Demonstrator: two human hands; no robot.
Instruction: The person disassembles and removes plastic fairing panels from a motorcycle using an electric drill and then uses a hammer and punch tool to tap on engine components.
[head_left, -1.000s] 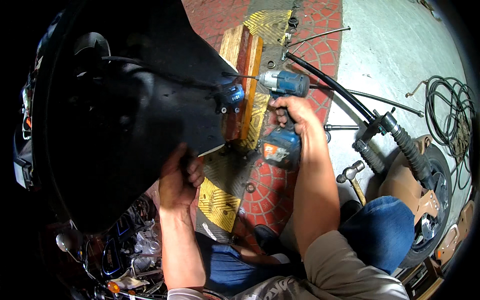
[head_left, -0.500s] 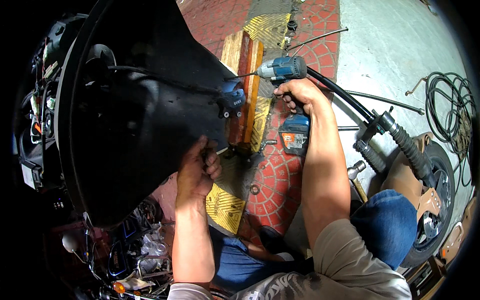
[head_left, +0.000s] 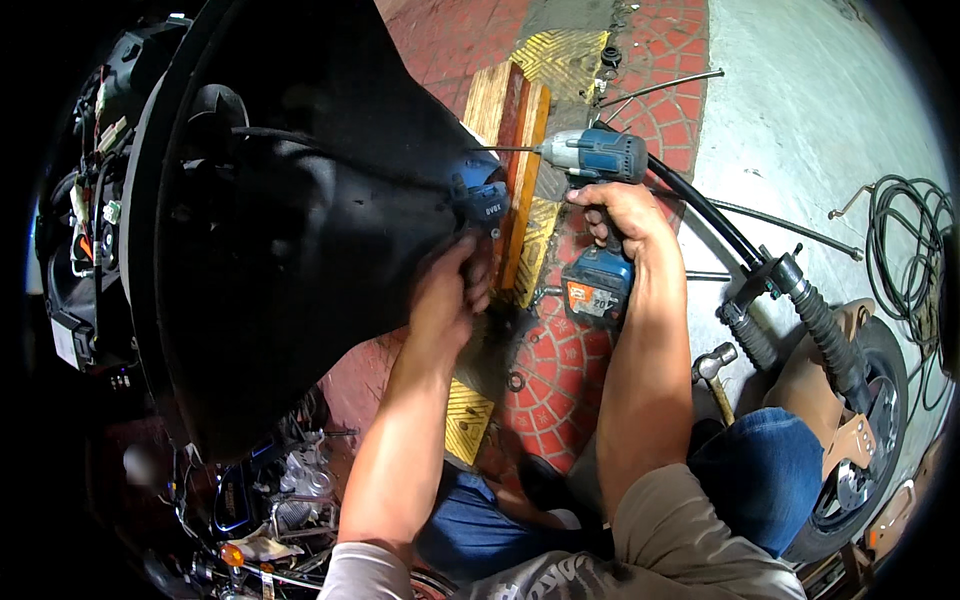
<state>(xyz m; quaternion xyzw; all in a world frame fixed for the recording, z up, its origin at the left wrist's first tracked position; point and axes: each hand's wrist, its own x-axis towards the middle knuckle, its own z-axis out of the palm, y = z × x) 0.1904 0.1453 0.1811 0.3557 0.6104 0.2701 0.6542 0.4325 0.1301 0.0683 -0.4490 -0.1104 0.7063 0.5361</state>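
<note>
My right hand [head_left: 622, 212] is wrapped round the grip of a blue-and-grey cordless impact driver [head_left: 605, 156]. Its long thin bit points left and ends at the narrow edge of a large black flared shell [head_left: 330, 220]; whether it touches a screw I cannot tell. Just below the bit, a small blue part [head_left: 480, 200] with a bolt head sits at that edge. My left hand [head_left: 455, 285] is closed, fingers curled, right under this blue part and against the shell's lower edge. What its fingers hold, if anything, is hidden.
Wooden blocks [head_left: 520, 130] stand beside the shell's narrow end. To the right lie a fork with a wheel [head_left: 862, 440], a hammer [head_left: 713, 365], metal rods and a coiled black cable [head_left: 905, 240]. Motorcycle parts [head_left: 290, 500] crowd the lower left. A ring [head_left: 515, 381] lies on red tiles.
My left hand has moved up and right along the shell to just below the blue part. The driver stays in my right hand, still pointing at the edge; the whole view has shifted slightly.
</note>
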